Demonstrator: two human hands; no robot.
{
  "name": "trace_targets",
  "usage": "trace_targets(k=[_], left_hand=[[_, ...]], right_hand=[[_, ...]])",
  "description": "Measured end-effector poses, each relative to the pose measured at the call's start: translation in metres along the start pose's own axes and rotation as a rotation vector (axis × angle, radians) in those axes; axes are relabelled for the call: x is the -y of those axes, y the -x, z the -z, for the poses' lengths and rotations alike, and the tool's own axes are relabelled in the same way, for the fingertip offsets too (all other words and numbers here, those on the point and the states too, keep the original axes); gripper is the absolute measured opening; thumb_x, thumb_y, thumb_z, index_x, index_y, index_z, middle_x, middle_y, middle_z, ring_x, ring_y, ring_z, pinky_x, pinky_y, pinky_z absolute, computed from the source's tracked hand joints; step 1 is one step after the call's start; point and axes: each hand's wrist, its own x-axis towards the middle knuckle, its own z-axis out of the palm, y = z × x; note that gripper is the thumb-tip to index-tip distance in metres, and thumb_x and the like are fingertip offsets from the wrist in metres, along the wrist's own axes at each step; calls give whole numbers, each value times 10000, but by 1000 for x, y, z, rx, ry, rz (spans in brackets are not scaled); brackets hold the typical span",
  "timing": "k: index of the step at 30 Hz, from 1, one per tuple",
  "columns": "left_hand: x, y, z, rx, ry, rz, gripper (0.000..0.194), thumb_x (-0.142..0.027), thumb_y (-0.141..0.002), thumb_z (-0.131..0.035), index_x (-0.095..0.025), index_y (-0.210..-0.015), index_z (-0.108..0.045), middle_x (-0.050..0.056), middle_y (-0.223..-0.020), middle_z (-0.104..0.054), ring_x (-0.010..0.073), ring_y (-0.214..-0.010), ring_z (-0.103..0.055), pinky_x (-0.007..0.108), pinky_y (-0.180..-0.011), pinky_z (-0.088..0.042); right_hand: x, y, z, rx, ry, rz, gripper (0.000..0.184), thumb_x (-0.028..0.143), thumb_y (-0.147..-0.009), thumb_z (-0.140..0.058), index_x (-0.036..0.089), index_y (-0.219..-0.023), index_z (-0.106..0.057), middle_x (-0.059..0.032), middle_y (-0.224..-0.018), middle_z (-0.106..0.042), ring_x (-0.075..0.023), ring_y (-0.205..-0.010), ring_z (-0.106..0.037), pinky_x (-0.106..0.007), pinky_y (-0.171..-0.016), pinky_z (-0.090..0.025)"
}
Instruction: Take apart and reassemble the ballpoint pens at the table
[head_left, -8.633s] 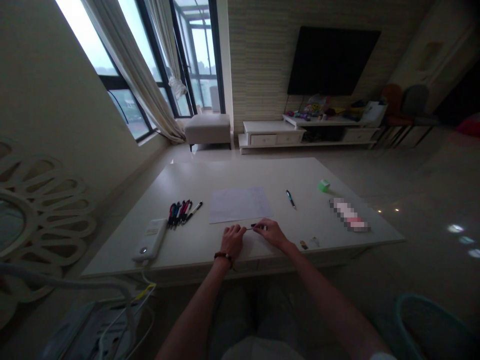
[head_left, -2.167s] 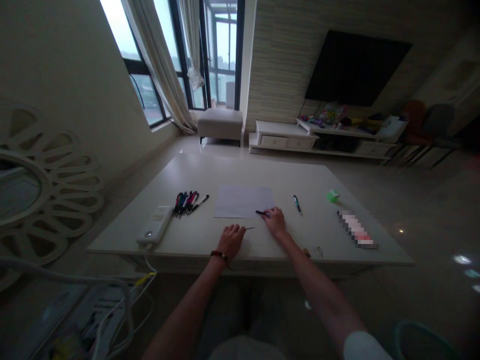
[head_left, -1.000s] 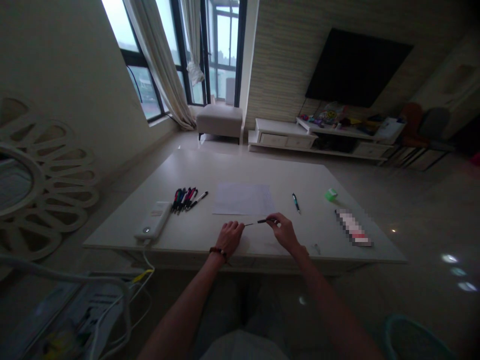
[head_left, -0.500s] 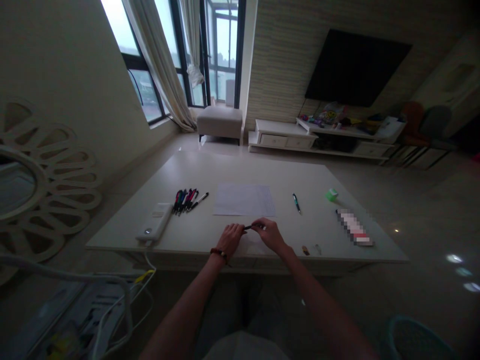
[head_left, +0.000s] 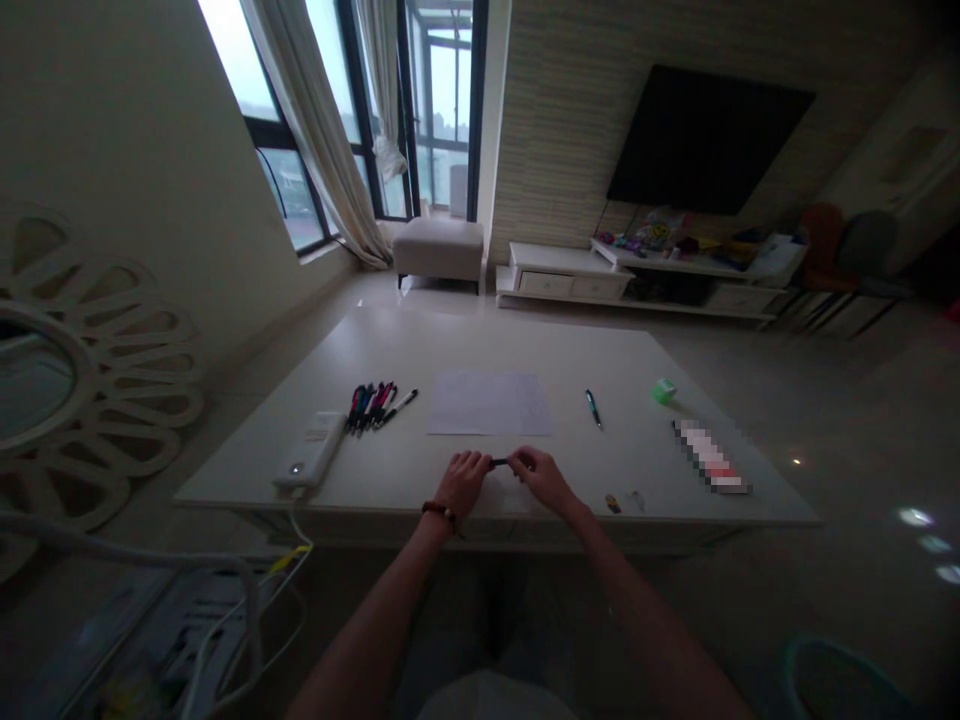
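Between my hands, just above the table's front edge, is a dark pen [head_left: 499, 462], lying level from one hand to the other. My left hand [head_left: 461, 482], with a beaded bracelet at the wrist, is closed round the pen's left end. The fingertips of my right hand [head_left: 538, 474] pinch its right end. Only the short middle stretch of the pen shows; my fingers cover both ends. Beyond my hands a white sheet of paper [head_left: 489, 403] lies flat, and a teal and black pen [head_left: 593, 409] rests to its right.
On the white table [head_left: 495, 340], a cluster of several pens [head_left: 369, 405] lies left, beside a white power strip [head_left: 313, 450]. At right are a green object [head_left: 664, 390], a blurred-out flat item [head_left: 709, 455] and a small brown piece [head_left: 613, 503]. Cables hang off the left edge.
My right hand has shifted slightly along the pen, and a little more of its middle shows. The whole view has moved down slightly. Other things on the table stay put.
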Motion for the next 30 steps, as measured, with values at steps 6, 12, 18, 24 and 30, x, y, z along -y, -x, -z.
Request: trace_targets(k=[6, 12, 18, 24, 30], left_hand=[[0, -1, 0, 1, 21, -23, 177, -269, -911, -350, -191, -920, -508, 30, -819, -558, 155, -777, -481, 306, -724, -347], [1, 0, -3, -5, 28, -16, 159, -258, -907, -363, -197, -920, -509, 28, -824, -554, 154, -776, -482, 306, -710, -337], [2, 1, -4, -17, 14, -30, 153, -259, -904, -375, -193, -930, -510, 29, -821, -556, 154, -772, -481, 305, -709, -335], [2, 1, -6, -14, 25, -36, 153, -258, -904, -374, -197, -937, -511, 29, -824, -557, 152, -777, -486, 304, -713, -340], [2, 1, -5, -8, 24, -46, 157, -256, -907, -365, -197, -952, -503, 29, -829, -560, 154, -777, -488, 307, -719, -344]], right_hand=[[-5, -1, -5, 18, -40, -98, 550, 545, -851, -335, 167, -486, -495, 30, -397, -404, -93, -400, -408, -213, -460, -332], [-5, 0, -5, 46, -77, -76, 448, 548, -808, -426, 163, -608, -541, 27, -482, -472, -96, -450, -426, -207, -460, -337], [-7, 0, -6, 41, -97, -97, 448, 547, -810, -422, 164, -600, -523, 29, -483, -466, -94, -445, -423, -209, -462, -331], [-5, 2, -3, 34, -47, -82, 478, 544, -824, -395, 165, -568, -532, 31, -462, -442, -96, -448, -410, -215, -464, -318], [-2, 6, -2, -14, -12, -78, 494, 528, -838, -369, 173, -519, -495, 32, -446, -410, -102, -446, -392, -227, -473, -315]])
